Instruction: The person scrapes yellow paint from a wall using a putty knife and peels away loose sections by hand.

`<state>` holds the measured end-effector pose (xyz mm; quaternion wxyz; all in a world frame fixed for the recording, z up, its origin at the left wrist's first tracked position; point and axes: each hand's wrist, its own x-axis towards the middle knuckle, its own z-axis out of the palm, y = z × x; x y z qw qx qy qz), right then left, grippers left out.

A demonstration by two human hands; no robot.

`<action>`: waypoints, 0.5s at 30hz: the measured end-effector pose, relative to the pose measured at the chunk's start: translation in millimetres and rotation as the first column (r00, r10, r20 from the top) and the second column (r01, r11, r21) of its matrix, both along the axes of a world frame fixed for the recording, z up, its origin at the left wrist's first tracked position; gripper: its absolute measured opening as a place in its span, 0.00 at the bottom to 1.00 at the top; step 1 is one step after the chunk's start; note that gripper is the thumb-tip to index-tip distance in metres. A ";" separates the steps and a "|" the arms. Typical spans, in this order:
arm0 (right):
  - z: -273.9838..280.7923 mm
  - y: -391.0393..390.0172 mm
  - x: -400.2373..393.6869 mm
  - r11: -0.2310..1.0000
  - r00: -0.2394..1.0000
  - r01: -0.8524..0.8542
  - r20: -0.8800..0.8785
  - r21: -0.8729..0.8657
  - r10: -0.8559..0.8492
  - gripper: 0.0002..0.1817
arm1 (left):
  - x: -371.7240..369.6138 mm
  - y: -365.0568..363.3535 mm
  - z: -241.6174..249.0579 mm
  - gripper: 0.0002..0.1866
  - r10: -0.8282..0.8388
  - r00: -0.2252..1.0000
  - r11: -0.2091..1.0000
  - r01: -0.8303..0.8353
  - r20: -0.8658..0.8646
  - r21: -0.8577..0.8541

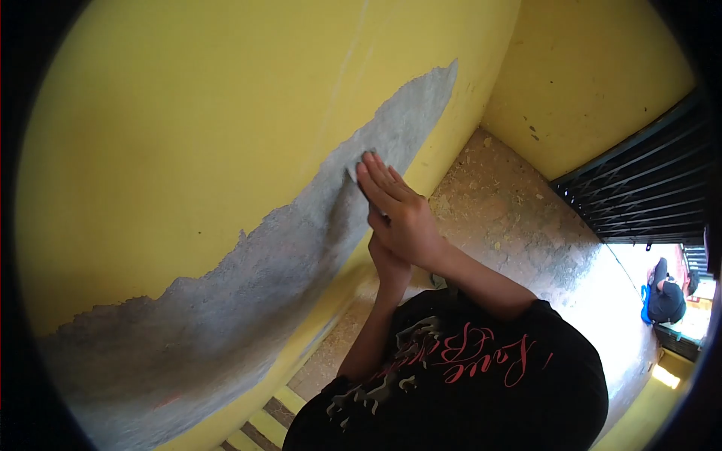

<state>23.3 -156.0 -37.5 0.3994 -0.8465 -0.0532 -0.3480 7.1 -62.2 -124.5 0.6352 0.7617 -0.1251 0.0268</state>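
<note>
My right hand (pixel 412 224) reaches in from the right, its fingers pressed together against the grey patch (pixel 271 244) on the yellow wall (pixel 173 143). A small pale edge of something thin shows at its fingertips; what it is I cannot make out. Just below, my left hand (pixel 389 264) touches the underside of the right hand and wrist, with its fingers mostly hidden. The patch has a ragged upper edge and darker smudges along its lower part.
A brown, stained floor (pixel 489 195) lies beyond my hands. Dark folding metal bars (pixel 639 177) stand at the right. Past a bright opening at the far right, a person in dark clothes (pixel 666 301) is bent over. Yellow slats (pixel 267 425) show at the bottom.
</note>
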 end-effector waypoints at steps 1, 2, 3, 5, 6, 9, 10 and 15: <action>-7.6 -3.2 -1.9 0.999 0.997 0.020 -0.069 0.025 -0.018 0.30 | -1.0 1.8 -2.9 0.13 -0.102 0.986 0.992 0.091 -0.129 -0.084; -16.1 -6.8 -4.8 0.998 0.990 0.041 -0.141 0.053 -0.033 0.29 | -1.4 4.3 -8.4 0.14 -0.208 0.946 0.970 0.168 -0.247 -0.175; -25.2 -12.6 -8.5 0.997 0.981 0.065 -0.185 0.048 -0.055 0.27 | 1.2 7.0 -28.6 0.14 -0.230 0.923 0.969 0.186 -0.308 -0.166; -50.2 -27.1 -18.4 0.991 0.949 0.081 -0.313 0.110 -0.043 0.21 | 2.8 6.9 -19.0 0.16 -0.227 0.906 0.968 0.251 -0.358 0.022; -63.8 -33.5 -26.4 0.981 0.917 0.082 -0.398 0.175 -0.005 0.18 | 2.3 7.4 -15.9 0.18 -0.223 0.880 0.925 0.328 -0.420 0.195; -93.8 -40.7 -59.2 0.911 0.816 0.248 -0.577 0.329 -0.014 0.11 | -4.4 12.9 -35.3 0.20 -0.224 0.870 0.908 0.350 -0.439 0.230; -112.9 -40.7 -69.7 0.891 0.808 0.287 -0.588 0.353 -0.027 0.10 | -6.9 15.4 -44.2 0.20 -0.249 0.853 0.897 0.382 -0.459 0.223; -137.6 -39.5 -99.7 0.859 0.756 0.336 -0.654 0.387 -0.001 0.11 | -15.7 21.6 -54.7 0.21 -0.257 0.848 0.891 0.394 -0.463 0.228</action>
